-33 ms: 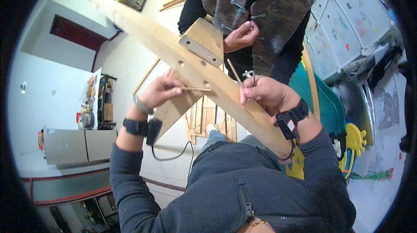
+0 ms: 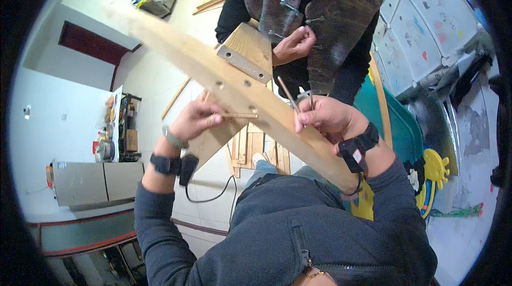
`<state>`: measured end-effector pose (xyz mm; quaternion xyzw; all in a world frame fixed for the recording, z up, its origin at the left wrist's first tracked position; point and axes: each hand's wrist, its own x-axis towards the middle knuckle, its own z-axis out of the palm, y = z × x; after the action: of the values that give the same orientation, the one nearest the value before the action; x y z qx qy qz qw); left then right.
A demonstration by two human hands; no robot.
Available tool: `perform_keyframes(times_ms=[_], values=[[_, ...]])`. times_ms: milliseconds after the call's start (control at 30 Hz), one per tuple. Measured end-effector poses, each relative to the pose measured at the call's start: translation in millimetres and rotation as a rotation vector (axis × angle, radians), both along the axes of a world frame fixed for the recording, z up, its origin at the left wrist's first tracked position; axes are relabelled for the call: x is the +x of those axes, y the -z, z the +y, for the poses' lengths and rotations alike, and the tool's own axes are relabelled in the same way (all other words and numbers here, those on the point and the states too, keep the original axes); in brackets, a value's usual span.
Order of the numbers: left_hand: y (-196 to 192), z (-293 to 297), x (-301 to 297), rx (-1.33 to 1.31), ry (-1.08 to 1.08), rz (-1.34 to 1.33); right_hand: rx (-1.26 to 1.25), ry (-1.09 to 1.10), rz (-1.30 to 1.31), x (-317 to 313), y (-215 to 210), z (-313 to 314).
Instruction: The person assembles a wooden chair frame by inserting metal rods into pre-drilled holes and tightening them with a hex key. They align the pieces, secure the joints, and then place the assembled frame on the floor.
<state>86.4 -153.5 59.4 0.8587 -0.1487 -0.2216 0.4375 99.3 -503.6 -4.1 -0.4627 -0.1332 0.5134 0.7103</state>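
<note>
A long pale wooden beam (image 2: 290, 128) slants across in front of me, with several drilled holes in its face. My left hand (image 2: 198, 118) pinches a thin brass-coloured rod, perhaps a long bolt (image 2: 241, 116), lying level across the beam just below a hole. My right hand (image 2: 326, 116) is closed at the beam's right part, with a thin copper-coloured rod (image 2: 288, 94) and a bent grey metal tool like a hex key (image 2: 311, 99) sticking up from the fingers. A second board (image 2: 217, 137) runs down-left below my left hand.
A wooden piece with a drilled metal plate (image 2: 244, 64) meets the beam's far side. Beyond it stands another person (image 2: 320, 30), one hand at the chest. Wooden planks (image 2: 258, 150) lie on the floor below; a green plastic tub (image 2: 402, 115) is at the right.
My left hand has shifted slightly, and the brass-coloured rod sits a little lower against the beam. The right hand keeps its hold almost unmoved.
</note>
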Motion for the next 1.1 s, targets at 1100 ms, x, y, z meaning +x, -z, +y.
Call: perform_keyframes(times_ms=[1100], values=[[-6.2, -101.0, -42.3, -0.527, 0.469, 0.639, 0.209, -0.407, -0.457, -94.3, 18.7, 12.8]])
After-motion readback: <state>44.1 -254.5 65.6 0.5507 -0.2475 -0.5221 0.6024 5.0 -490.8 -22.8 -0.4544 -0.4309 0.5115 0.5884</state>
